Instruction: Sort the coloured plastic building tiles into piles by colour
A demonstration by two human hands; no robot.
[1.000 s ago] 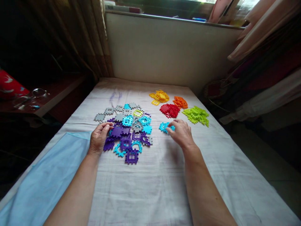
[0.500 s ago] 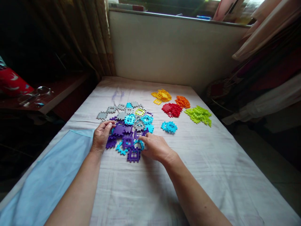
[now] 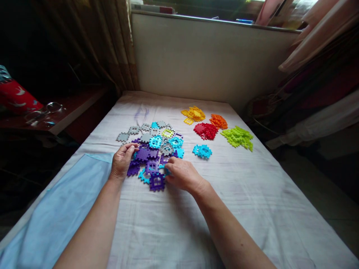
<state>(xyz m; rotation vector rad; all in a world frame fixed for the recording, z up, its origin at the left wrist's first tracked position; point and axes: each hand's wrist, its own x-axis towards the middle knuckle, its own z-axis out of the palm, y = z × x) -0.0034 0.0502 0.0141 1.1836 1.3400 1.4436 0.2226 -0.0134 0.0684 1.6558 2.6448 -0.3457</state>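
Note:
A mixed pile of flat, notched plastic building tiles lies between my hands. Purple tiles [image 3: 144, 154] make up its near left part, grey tiles [image 3: 145, 138] its far part, with light-blue window tiles [image 3: 155, 142] among them. My left hand [image 3: 122, 160] rests against the pile's left side, fingers loosely stretched and thumb apart, nothing visible in it. At the near right edge, my right hand [image 3: 183, 173] has its fingers drawn together on a light-blue tile [image 3: 163, 170], partly hidden by the fingers. Beside those fingertips lies a purple window tile [image 3: 157, 182].
Sorted heaps of yellow [image 3: 194, 114], orange [image 3: 218, 121], red [image 3: 205, 131], lime-green [image 3: 238, 138] and light-blue tiles [image 3: 202, 151] lie to the right. A blue cloth [image 3: 67, 201] covers the bed's left side. Glasses [image 3: 54, 107] sit on a side table.
My right hand has moved slightly left and its fingers have closed in on the light-blue tile. The nearest purple window tile has shifted a little left and turned. My left hand stays in place.

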